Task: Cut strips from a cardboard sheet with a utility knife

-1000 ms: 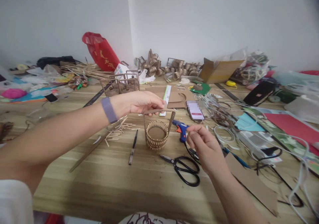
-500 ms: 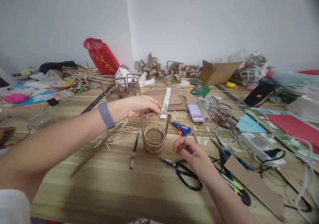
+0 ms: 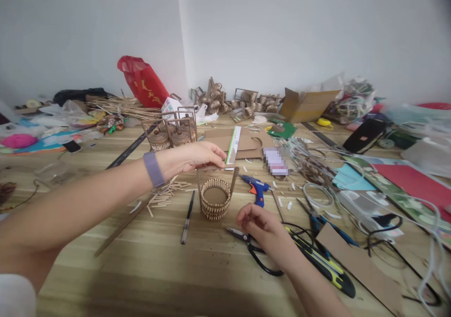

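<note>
A small round basket [image 3: 215,199], made of short wooden sticks around a brown base, stands upright on the table with a tall square handle. At that handle's top bar, my left hand [image 3: 200,157] is closed, thumb and fingers pinching it. My right hand [image 3: 262,225] hovers to the right of the basket, apart from it, with fingers curled together; whatever is in them cannot be made out. Partly hidden under this hand lie black-handled scissors [image 3: 259,256]. A blue glue gun [image 3: 258,188] rests just behind, and a pen [image 3: 188,217] lies left of the basket.
Finished lidded baskets [image 3: 172,136] stand back left, near loose short sticks [image 3: 169,196]. A ruler [image 3: 233,145] lies on cardboard behind. To the right are a yellow-black cutter [image 3: 327,265], a cardboard strip [image 3: 357,265], white cables [image 3: 319,195] and a phone [image 3: 276,161].
My right hand has moved slightly left and down, closer to the basket and further over the scissors. My left hand stays at the handle. The view has shifted a little.
</note>
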`<state>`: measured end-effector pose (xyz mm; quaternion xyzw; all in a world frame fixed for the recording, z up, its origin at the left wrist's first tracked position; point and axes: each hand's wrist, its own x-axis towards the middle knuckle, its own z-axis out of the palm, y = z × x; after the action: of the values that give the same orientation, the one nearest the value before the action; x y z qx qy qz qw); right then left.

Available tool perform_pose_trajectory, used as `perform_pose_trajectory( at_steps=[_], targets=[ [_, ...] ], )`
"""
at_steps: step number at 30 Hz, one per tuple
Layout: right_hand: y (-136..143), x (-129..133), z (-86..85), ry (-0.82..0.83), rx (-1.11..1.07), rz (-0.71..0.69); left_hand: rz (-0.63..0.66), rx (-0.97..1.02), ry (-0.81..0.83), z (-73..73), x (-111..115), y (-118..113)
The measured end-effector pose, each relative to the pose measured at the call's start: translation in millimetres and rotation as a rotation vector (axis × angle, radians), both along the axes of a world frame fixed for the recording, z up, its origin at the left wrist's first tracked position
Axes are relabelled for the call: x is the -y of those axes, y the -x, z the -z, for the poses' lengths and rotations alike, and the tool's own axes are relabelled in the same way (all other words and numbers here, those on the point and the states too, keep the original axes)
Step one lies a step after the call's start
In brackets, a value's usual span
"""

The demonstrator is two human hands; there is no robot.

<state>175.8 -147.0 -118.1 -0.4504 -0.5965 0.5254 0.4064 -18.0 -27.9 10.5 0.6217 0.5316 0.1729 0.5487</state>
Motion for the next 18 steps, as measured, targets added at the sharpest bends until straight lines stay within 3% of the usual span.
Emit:
perform_pose_trajectory(
  at_steps=[6, 11, 18],
  targets=[
    [5, -1, -6.0, -0.011, -0.003, 0.006, -0.116, 0.001, 0.065, -6.3, 7, -5],
    [14, -7, -12.8, -0.125, 0.007, 0.050, -0.120, 0.034, 0.077, -5.3, 7, -6],
    [22, -14, -25.7, -0.255, 0.202, 0.137, -0.065, 0.070, 0.064, 2.1, 0, 1]
  ],
)
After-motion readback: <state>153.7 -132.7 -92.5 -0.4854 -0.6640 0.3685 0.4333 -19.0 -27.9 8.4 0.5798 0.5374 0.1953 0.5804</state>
